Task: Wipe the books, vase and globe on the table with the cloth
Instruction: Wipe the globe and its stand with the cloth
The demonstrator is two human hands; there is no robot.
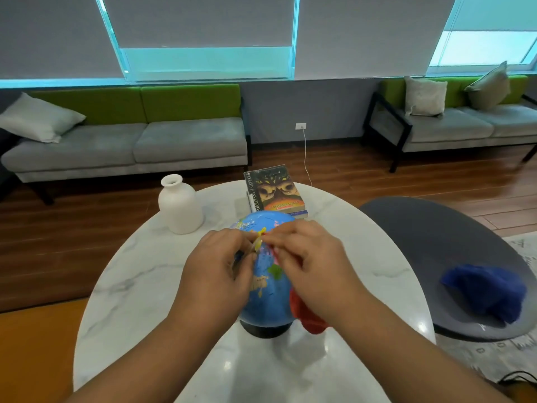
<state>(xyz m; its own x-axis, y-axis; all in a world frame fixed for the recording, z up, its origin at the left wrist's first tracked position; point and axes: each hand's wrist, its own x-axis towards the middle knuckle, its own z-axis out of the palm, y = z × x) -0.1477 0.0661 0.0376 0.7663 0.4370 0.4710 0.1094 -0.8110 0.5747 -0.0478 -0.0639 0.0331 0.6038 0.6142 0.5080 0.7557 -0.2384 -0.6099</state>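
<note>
Head view: where is the globe?
— It is near the middle of the round marble table, upright on its black base, straight in front of the person.

And the hands?
— Both are on top of it. The left hand has its fingers curled, and the thumb and forefinger pinch the yellow arc near the top of the ball. The right hand is curled too and holds the red cloth. The cloth bunches under the palm and hangs down the right side of the globe. The fingertips of the two hands almost meet at the arc.

Where are the vase and the books?
— The white vase stands upright at the far left of the table, apart from the globe. The books lie stacked flat at the far edge, just behind the globe.

Anything else around?
— A crumpled blue cloth lies on the grey chair to the right. A grey and green sofa stands under the windows.
</note>
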